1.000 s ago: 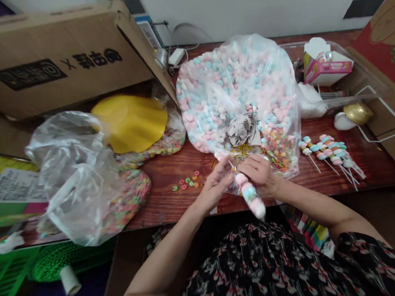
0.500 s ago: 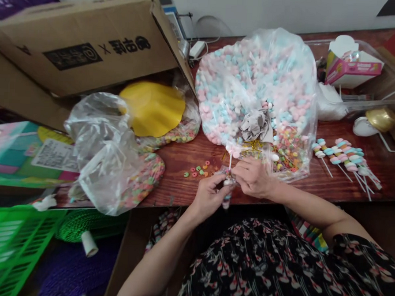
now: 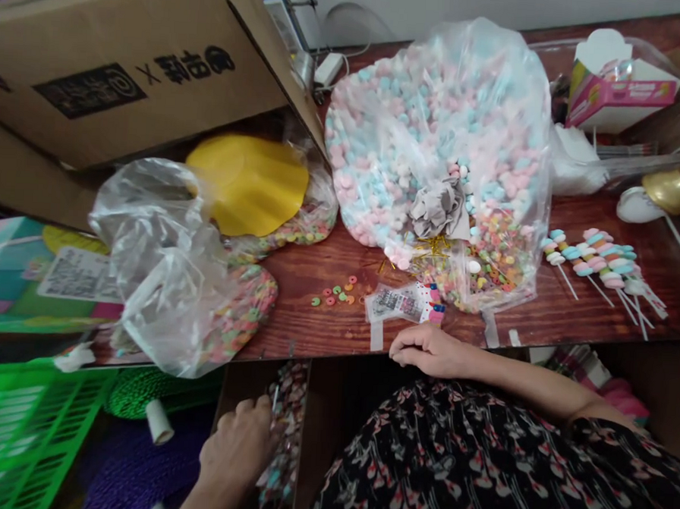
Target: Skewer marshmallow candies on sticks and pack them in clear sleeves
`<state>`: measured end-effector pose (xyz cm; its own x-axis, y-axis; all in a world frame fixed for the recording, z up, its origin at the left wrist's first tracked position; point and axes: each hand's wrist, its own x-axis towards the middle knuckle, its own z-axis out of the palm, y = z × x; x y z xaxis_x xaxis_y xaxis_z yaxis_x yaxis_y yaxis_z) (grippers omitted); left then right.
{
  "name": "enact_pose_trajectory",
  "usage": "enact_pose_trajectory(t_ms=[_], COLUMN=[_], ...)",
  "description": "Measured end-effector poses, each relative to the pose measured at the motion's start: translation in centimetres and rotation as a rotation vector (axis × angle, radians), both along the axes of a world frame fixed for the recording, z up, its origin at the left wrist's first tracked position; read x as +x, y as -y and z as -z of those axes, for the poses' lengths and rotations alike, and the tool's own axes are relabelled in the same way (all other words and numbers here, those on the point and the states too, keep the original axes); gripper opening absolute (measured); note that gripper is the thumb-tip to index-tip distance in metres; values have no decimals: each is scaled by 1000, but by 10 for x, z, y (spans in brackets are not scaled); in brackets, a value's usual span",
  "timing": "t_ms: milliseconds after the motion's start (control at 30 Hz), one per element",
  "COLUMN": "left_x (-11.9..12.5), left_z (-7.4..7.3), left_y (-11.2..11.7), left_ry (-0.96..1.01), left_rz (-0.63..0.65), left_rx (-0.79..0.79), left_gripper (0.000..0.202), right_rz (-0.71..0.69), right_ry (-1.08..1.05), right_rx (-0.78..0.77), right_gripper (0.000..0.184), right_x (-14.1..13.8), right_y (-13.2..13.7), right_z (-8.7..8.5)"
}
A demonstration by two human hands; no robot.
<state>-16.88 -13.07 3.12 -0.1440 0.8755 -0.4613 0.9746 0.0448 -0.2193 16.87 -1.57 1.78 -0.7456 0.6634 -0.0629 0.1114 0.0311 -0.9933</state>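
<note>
My left hand [image 3: 237, 443] is down below the table edge, over a narrow box of wrapped marshmallow sweets [image 3: 291, 427]. Its fingers curl round a wrapped marshmallow skewer, with a white stick [image 3: 275, 398] showing beside the knuckles; the fingertips are hidden. At the table's front edge my right hand [image 3: 429, 350] rests with loosely closed fingers, nothing visible in them. Just beyond it lie clear printed wrappers [image 3: 397, 303] and strips of tape [image 3: 377, 336]. Several loose candy rings [image 3: 338, 292] are scattered to the left of these wrappers.
A big bag of pink, blue and white marshmallows [image 3: 439, 108] stands behind. Finished marshmallow skewers [image 3: 602, 257] lie at right. A cardboard box [image 3: 138, 69], yellow sheet [image 3: 246, 181] and clear bag of candy rings [image 3: 246, 310] are at left. A green basket [image 3: 23, 428] stands below.
My hands have parted. The left carried the wrapped skewer down and left, over the box below the table; the right let go and moved back to the table edge, uncovering the wrappers.
</note>
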Motion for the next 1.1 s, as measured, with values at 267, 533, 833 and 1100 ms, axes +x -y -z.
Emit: enact_pose_trajectory(t_ms=[267, 533, 833, 1100], left_x=[168, 175, 190, 199], left_z=[17, 51, 20, 31], left_y=[-128, -169, -164, -152], left_ry=[437, 430, 329, 382], left_rz=[890, 1143, 1084, 913], left_rx=[475, 600, 291, 418], left_gripper=[35, 32, 34, 32], right_rz=[538, 1401, 1115, 1027], right_ry=[139, 889, 1297, 1434], right_rx=[502, 795, 670, 489], right_gripper=[18, 21, 25, 30], right_x=[42, 227, 241, 226], right_y=[2, 15, -3, -35], right_z=[0, 11, 17, 25])
